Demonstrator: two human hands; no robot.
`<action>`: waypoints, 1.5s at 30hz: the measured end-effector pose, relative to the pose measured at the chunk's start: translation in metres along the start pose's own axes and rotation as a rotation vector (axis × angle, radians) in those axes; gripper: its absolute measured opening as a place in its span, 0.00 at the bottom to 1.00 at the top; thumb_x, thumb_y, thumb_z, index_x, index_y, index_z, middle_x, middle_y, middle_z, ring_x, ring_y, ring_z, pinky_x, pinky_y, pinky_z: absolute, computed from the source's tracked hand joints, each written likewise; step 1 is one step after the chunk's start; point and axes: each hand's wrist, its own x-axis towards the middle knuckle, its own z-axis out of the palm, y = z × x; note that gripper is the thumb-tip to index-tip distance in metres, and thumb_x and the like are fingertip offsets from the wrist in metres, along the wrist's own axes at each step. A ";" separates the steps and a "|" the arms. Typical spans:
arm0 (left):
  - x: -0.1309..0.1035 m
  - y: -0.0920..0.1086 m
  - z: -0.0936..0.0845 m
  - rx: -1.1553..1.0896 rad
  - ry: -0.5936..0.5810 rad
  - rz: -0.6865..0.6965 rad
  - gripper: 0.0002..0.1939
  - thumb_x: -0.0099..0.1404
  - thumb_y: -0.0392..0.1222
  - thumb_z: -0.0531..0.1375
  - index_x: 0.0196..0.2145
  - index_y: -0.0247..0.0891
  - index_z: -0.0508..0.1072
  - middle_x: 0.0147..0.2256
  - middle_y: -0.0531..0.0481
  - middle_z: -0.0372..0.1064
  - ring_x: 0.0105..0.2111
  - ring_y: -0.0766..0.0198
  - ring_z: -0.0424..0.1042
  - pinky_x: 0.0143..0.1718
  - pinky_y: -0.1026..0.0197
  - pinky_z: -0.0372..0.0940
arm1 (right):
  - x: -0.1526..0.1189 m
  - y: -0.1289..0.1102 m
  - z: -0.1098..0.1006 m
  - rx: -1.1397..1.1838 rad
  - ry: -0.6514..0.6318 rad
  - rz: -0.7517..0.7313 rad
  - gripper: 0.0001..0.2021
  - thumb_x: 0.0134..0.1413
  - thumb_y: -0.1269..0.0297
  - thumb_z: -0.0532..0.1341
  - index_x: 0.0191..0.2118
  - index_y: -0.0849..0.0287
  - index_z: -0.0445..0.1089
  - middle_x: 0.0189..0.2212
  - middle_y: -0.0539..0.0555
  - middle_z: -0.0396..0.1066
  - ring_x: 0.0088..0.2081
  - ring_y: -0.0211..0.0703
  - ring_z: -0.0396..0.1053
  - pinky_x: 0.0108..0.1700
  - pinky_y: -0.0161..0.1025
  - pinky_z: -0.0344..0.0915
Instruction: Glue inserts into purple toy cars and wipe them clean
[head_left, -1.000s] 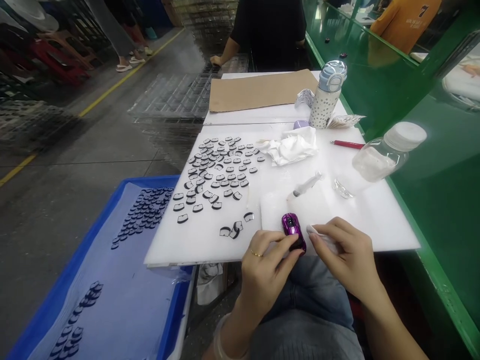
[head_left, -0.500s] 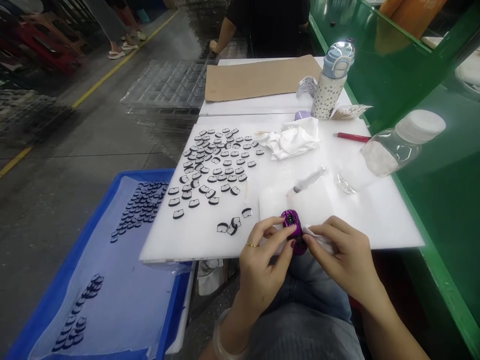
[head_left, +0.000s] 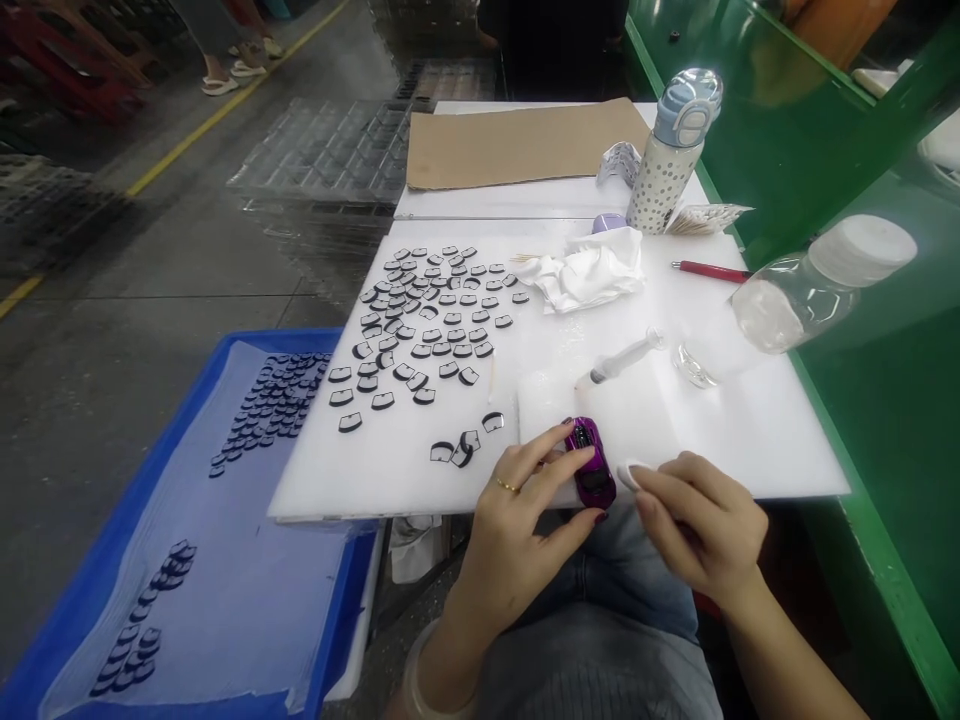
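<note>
A small purple toy car [head_left: 593,462] is gripped by my left hand [head_left: 517,520] at the front edge of the white board, its black parts facing up. Just right of the car, my right hand [head_left: 705,520] pinches a white piece of cloth or tissue [head_left: 634,474], apart from the car. Beyond the car lies a clear syringe [head_left: 626,356] with a dark tip. Many small black-edged curved pieces [head_left: 442,349] are scattered over the board's left half, a few of them close to my left hand.
A blue tray [head_left: 225,350] with rows of similar pieces sits low at left. Crumpled white tissue [head_left: 589,272], a dotted bottle [head_left: 671,165], a red pen [head_left: 711,271] and a clear jar [head_left: 817,280] stand or lie farther back. Cardboard [head_left: 517,148] covers the far end, near a person in black.
My right hand has drawn the white cloth away from the purple car to the right. My left hand still holds the car, its thumb now lower along the side.
</note>
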 end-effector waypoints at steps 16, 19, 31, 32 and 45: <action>-0.004 -0.017 0.013 0.121 0.101 0.111 0.21 0.65 0.45 0.65 0.55 0.40 0.69 0.53 0.44 0.72 0.55 0.51 0.64 0.58 0.47 0.63 | 0.003 -0.014 0.010 -0.127 -0.046 -0.024 0.10 0.61 0.75 0.61 0.47 0.64 0.73 0.32 0.53 0.64 0.26 0.34 0.60 0.24 0.33 0.61; -0.006 -0.019 0.014 0.124 0.101 0.120 0.18 0.70 0.45 0.58 0.55 0.41 0.69 0.54 0.44 0.72 0.54 0.51 0.64 0.57 0.47 0.63 | 0.010 -0.027 0.013 -0.099 -0.141 -0.021 0.08 0.61 0.73 0.61 0.44 0.64 0.75 0.30 0.54 0.65 0.27 0.37 0.61 0.25 0.36 0.62; -0.006 -0.024 0.023 0.131 0.215 0.229 0.16 0.66 0.49 0.64 0.49 0.42 0.72 0.52 0.42 0.73 0.54 0.50 0.65 0.53 0.46 0.67 | 0.001 0.052 -0.051 -0.598 0.046 0.293 0.10 0.65 0.60 0.61 0.46 0.55 0.77 0.43 0.58 0.73 0.43 0.55 0.70 0.39 0.48 0.66; -0.007 -0.025 0.024 0.131 0.217 0.241 0.15 0.67 0.48 0.64 0.48 0.42 0.72 0.53 0.41 0.73 0.54 0.50 0.65 0.53 0.45 0.67 | 0.000 0.052 -0.051 -0.656 0.030 0.324 0.10 0.65 0.59 0.61 0.45 0.56 0.78 0.45 0.59 0.73 0.46 0.58 0.70 0.43 0.52 0.66; -0.013 -0.032 0.025 0.174 0.222 0.302 0.11 0.68 0.48 0.62 0.46 0.43 0.74 0.54 0.40 0.72 0.57 0.47 0.64 0.52 0.44 0.67 | -0.004 -0.003 0.006 -0.157 -0.091 -0.020 0.13 0.61 0.71 0.62 0.51 0.59 0.71 0.46 0.60 0.72 0.41 0.50 0.69 0.43 0.51 0.63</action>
